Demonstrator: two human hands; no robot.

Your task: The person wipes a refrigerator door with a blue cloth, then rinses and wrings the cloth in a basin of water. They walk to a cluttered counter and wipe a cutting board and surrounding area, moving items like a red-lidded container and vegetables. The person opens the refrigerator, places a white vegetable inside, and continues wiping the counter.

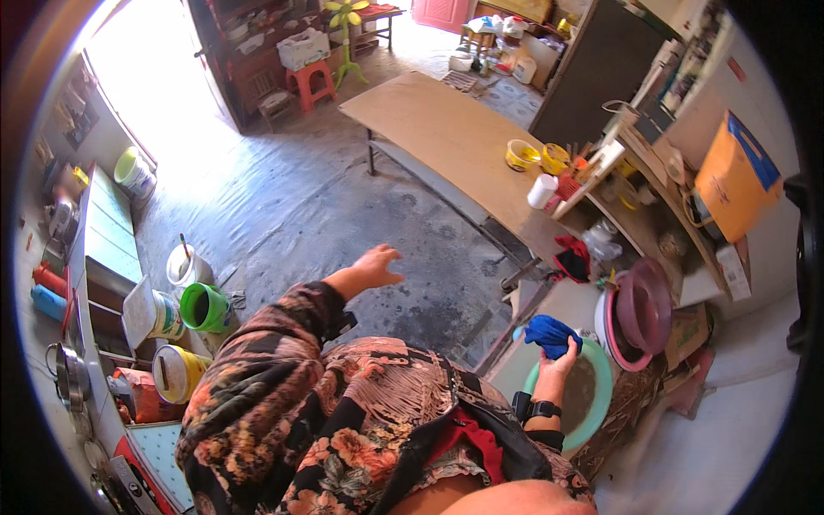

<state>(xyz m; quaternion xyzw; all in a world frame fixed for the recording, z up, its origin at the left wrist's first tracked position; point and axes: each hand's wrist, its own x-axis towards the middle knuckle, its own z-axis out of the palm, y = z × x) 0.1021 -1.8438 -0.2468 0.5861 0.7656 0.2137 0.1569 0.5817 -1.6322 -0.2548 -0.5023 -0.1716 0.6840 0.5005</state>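
A bunched blue cloth (551,336) is in the grip of my right hand (559,365), above a light green basin (604,386). The basin holds murky, greyish water (581,396). My left hand (371,268) reaches out over the dark floor (418,283), fingers spread, with nothing in it. Close by the basin, a pink-purple plastic basin (644,308) leans tilted against a white and pink one (608,328). Beyond the cloth, a red and black cloth (572,259) hangs by the end of a long table.
The long wooden table (438,135) stands ahead, with yellow tubs (523,156) and a white cup (543,191) near a wooden shelf (634,225). On my left are a green bucket (205,308), a white bucket (188,265) and a yellow-lidded bucket (178,373), beside a counter.
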